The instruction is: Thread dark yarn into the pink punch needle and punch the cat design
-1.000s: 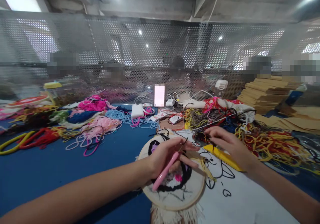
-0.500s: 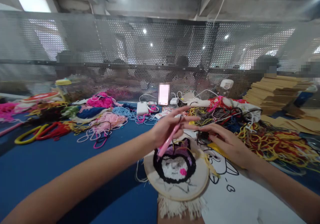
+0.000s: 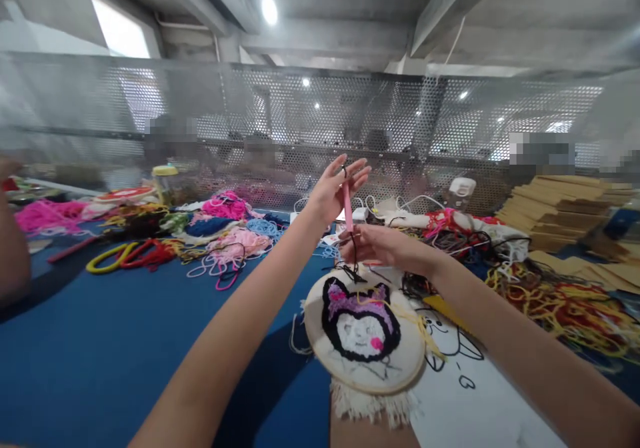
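My left hand (image 3: 340, 187) is raised above the far side of the hoop, closed on a pink pen-like tool (image 3: 348, 207) that points down. Just below and to its right, my right hand (image 3: 377, 245) has its fingers around dark yarn (image 3: 355, 261) near the tool's lower end. The yarn hangs toward the round embroidery hoop (image 3: 320, 368). On its pale cloth is a tufted figure (image 3: 361, 318) with a black outline, purple top, white face and pink cheek. A loose yellow strand crosses the hoop's right side.
Colored yarn piles (image 3: 235, 245) lie at the back left, and tangled yellow and red yarn (image 3: 555, 308) at the right. Brown paper bags (image 3: 555, 208) are stacked behind. A white sheet with line drawings (image 3: 480, 401) is beside the hoop. Part of another person's arm (image 3: 13, 248) shows at far left.
My left hand has risen with the tool, which now points down. My right hand has moved left to the tool's lower end. The view has shifted, and another person's arm appears at left.
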`<state>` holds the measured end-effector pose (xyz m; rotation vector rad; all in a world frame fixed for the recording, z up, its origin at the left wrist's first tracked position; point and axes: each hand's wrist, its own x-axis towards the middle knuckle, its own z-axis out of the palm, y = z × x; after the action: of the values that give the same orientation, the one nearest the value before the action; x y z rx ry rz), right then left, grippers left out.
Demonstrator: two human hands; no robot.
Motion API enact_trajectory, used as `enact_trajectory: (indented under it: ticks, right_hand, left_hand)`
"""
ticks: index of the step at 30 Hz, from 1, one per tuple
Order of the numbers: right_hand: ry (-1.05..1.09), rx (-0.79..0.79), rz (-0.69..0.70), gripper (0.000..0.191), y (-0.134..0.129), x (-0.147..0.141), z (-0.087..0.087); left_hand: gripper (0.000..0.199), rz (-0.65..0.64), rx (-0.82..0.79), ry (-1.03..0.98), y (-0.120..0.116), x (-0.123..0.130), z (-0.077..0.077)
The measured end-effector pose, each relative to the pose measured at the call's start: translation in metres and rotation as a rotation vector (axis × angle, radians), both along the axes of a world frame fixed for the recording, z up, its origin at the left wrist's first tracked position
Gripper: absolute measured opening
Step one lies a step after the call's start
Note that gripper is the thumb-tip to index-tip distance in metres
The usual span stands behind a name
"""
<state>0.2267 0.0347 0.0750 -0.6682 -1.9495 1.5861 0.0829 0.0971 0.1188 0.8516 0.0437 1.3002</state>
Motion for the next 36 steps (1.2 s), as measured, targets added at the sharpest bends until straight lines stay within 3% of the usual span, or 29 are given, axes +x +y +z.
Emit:
enact_trajectory:
  ticks: [3,10,19,27,36]
  right_hand:
    - [-0.039,-0.001,-0.026,0.029,0.003,-0.001,-0.011]
    - [-0.175,0.058,-0.223,0.031,0.01,0.022,-0.011]
    - [-0.212,0.097,-0.264,0.032,0.023,0.037,-0.024]
    - [-0.271,0.111,-0.284,0.036,0.028,0.04,-0.034]
    - [-0.344,0.241,-0.343,0.033,0.026,0.05,-0.042]
  left_hand:
    - [0.038,0.11,-0.016,-0.023,0.018,-0.02,-0.008]
    - [0.019,0.24,0.002,0.01,0.044,-0.049,-0.019]
    - [0.024,0.25,0.1,0.115,0.04,-0.052,-0.026]
    - [0.016,0.223,0.026,0.13,0.041,-0.049,-0.022]
    - [0.037,0.228,-0.06,0.068,0.034,-0.05,-0.014]
